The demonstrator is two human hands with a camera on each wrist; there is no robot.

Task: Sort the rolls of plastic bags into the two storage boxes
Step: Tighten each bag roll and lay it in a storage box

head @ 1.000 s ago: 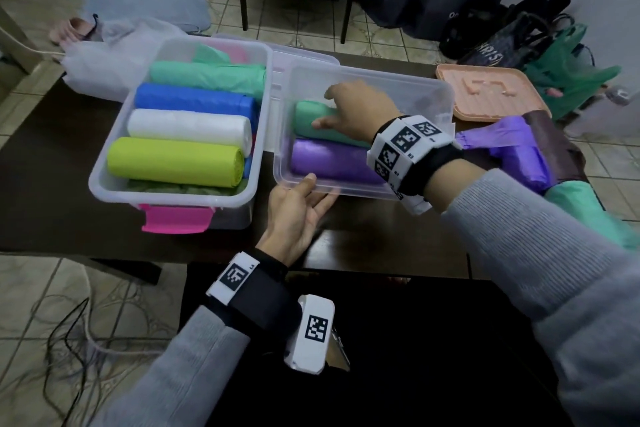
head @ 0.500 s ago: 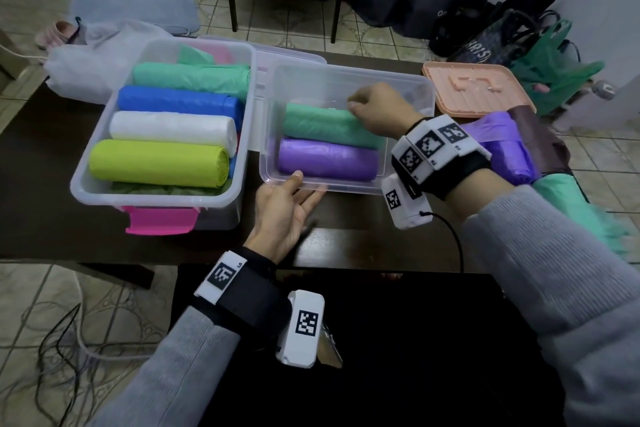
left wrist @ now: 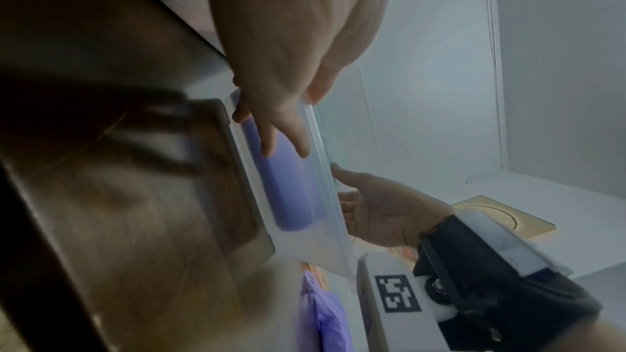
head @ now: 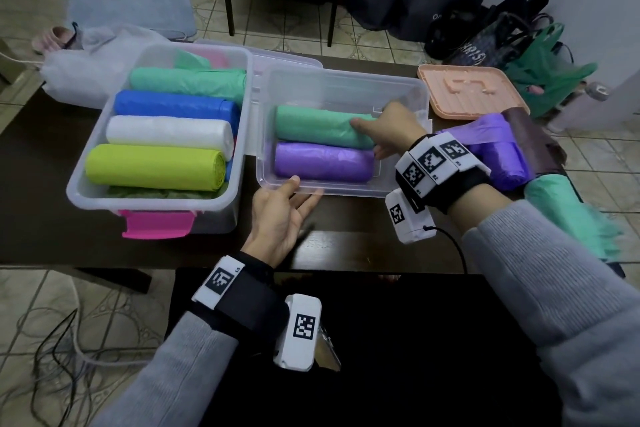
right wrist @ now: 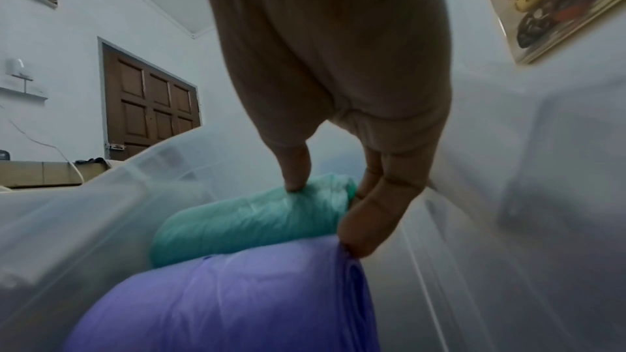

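Observation:
Two clear storage boxes stand side by side on the dark table. The left box (head: 86, 184) holds yellow-green (head: 152, 166), white (head: 169, 133), blue (head: 173, 107) and green rolls. In the right box (head: 346, 76) lie a green roll (head: 311, 128) (right wrist: 237, 218) and a purple roll (head: 322, 163) (right wrist: 220, 291) (left wrist: 288, 192). My right hand (head: 391, 128) (right wrist: 338, 63) is inside this box, its thumb pressing on the green roll's right end and straight fingers touching both rolls' end faces. My left hand (head: 280, 218) (left wrist: 288, 50) pinches the box's front rim, thumb on top, fingers outside.
Loose purple (head: 502, 156), brown (head: 530, 139) and green (head: 561, 208) rolls lie at the table's right edge. A peach lid (head: 471, 94) sits behind them, a clear lid (head: 294, 57) behind the boxes, a white bag (head: 79, 76) at the far left. Chair, bags and cables are on the floor.
My right hand slid along the green roll from its left part to its right end and came down against the roll ends. The left hand stayed at the front rim.

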